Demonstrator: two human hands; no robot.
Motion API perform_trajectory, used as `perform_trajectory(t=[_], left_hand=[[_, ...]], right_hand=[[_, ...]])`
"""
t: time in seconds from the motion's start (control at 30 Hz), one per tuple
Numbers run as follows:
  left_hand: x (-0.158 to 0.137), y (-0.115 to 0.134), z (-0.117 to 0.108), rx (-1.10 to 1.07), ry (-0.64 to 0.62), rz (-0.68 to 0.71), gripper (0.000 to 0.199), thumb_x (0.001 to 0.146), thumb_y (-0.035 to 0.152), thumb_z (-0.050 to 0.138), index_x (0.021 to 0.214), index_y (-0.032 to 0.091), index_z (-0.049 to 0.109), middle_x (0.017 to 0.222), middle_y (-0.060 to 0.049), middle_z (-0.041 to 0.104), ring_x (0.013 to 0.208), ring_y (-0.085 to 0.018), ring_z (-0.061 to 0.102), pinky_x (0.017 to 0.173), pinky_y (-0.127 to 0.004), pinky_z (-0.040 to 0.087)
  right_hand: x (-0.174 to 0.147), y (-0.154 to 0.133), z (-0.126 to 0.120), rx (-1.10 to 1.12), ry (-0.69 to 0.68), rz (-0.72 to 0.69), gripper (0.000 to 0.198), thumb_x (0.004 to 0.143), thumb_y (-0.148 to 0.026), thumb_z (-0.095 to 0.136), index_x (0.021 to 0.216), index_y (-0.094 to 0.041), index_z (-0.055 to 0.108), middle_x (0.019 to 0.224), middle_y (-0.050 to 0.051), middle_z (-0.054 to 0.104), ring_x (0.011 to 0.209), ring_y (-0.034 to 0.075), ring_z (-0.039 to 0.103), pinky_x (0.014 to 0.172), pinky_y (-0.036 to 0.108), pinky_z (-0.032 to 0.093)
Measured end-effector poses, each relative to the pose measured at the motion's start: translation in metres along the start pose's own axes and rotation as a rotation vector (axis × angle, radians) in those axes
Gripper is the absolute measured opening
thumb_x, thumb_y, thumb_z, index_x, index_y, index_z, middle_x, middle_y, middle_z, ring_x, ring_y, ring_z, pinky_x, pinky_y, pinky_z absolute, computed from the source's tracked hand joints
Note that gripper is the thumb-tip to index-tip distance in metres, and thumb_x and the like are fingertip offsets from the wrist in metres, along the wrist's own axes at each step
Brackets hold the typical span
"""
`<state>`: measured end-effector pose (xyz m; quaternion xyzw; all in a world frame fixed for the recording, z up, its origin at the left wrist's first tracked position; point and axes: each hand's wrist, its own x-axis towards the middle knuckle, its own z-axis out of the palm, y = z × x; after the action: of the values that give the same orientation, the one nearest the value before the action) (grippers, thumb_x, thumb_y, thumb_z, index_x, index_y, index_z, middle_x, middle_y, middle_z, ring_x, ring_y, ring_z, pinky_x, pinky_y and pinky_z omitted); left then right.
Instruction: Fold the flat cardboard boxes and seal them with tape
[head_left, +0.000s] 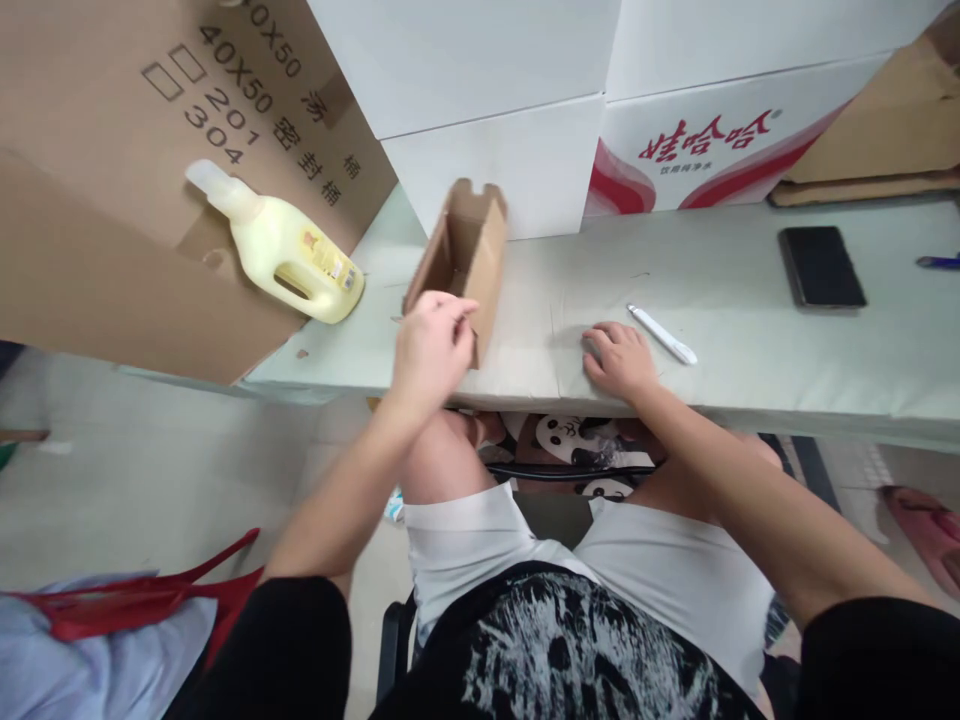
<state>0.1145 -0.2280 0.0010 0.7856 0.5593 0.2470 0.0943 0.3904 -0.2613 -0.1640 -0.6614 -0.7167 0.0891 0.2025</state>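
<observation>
My left hand (pixel 435 348) is over the near end of a narrow, open-topped cardboard box (pixel 491 265). Its fingers are curled and pinched together, slightly blurred, and whatever they may hold is hidden. Part of the box's near end lies behind this hand. My right hand (pixel 621 360) rests on the table with fingers loosely spread and nothing in them. Just beyond it lies a white pen-shaped tool (pixel 661 333), apart from the fingertips. The visible inside of the box is bare brown cardboard.
A yellow bottle (pixel 296 250) with a handle is at the left by a large printed carton (pixel 112 200). White cartons (pixel 487 165) stand along the back of the table (pixel 540 310). A black phone (pixel 821 267) and a blue pen (pixel 937 263) lie at the right.
</observation>
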Motion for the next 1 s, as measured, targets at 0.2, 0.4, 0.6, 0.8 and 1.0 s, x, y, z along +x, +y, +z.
perform_trajectory(t=[0.2, 0.4, 0.6, 0.8, 1.0], left_hand=[[-0.048, 0.071, 0.039, -0.136, -0.039, 0.100, 0.033, 0.095, 0.011, 0.050, 0.120, 0.016, 0.071, 0.116, -0.012, 0.069, 0.098, -0.022, 0.070, 0.087, -0.037, 0.059], [-0.059, 0.082, 0.026, -0.442, -0.129, 0.121, 0.024, 0.093, 0.014, 0.057, 0.116, 0.018, 0.064, 0.119, -0.008, 0.072, 0.104, -0.020, 0.070, 0.088, -0.033, 0.060], [-0.018, 0.062, 0.000, -0.324, 0.038, 0.065, 0.016, 0.094, 0.025, 0.062, 0.109, 0.025, 0.065, 0.112, -0.003, 0.071, 0.107, -0.021, 0.068, 0.090, -0.034, 0.060], [0.093, 0.045, 0.027, -0.214, -0.026, 0.169, 0.043, 0.085, 0.026, 0.074, 0.125, 0.028, 0.060, 0.137, -0.006, 0.059, 0.140, -0.034, 0.049, 0.114, -0.049, 0.049], [0.129, 0.004, 0.043, -0.255, -0.237, 0.003, 0.067, 0.077, 0.007, 0.069, 0.140, 0.018, 0.050, 0.149, -0.012, 0.055, 0.142, -0.034, 0.049, 0.118, -0.050, 0.044]], right_hand=[[-0.020, -0.053, -0.060, 0.282, 0.350, -0.365, 0.055, 0.089, -0.035, 0.058, 0.142, -0.028, 0.044, 0.155, 0.013, 0.047, 0.149, 0.035, 0.040, 0.117, 0.059, 0.040], [-0.024, -0.079, -0.092, 0.271, 0.255, -0.485, 0.047, 0.091, -0.034, 0.055, 0.138, -0.029, 0.051, 0.128, 0.009, 0.066, 0.145, 0.035, 0.046, 0.118, 0.060, 0.034], [-0.012, -0.082, -0.072, 0.230, 0.264, -0.475, 0.017, 0.097, -0.038, 0.058, 0.104, -0.026, 0.069, 0.098, 0.006, 0.066, 0.127, 0.029, 0.059, 0.106, 0.047, 0.047], [-0.008, -0.100, -0.075, 0.113, 0.224, -0.618, 0.017, 0.101, -0.032, 0.055, 0.099, -0.028, 0.071, 0.095, 0.003, 0.066, 0.126, 0.023, 0.060, 0.116, 0.046, 0.032], [-0.009, -0.087, -0.088, -0.020, 0.241, -0.480, 0.020, 0.099, -0.042, 0.058, 0.097, -0.027, 0.070, 0.097, 0.005, 0.065, 0.120, 0.028, 0.060, 0.096, 0.044, 0.035]])
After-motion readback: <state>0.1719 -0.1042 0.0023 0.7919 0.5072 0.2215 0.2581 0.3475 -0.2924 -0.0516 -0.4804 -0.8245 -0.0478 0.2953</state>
